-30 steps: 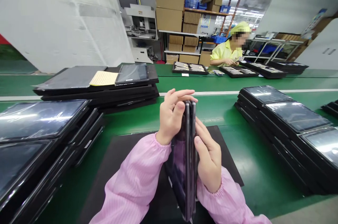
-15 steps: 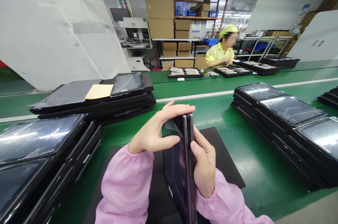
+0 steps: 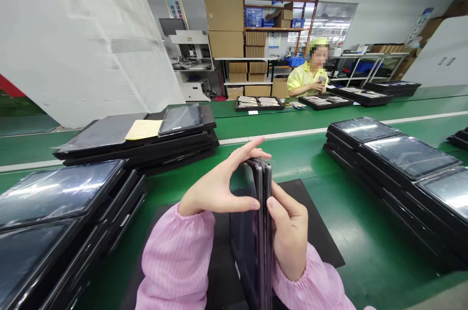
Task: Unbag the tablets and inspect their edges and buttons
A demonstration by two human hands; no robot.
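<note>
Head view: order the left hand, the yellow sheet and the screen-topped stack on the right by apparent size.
Screen-topped stack, largest
Left hand
Yellow sheet, smallest, though farther from the camera

I have two slim, dark tablets point(image 3: 260, 246) standing upright on edge, side by side and almost touching, between my left hand point(image 3: 219, 192) and right hand point(image 3: 291, 229). Their corners are rounded; the left one's glossy screen faces left.
</note>
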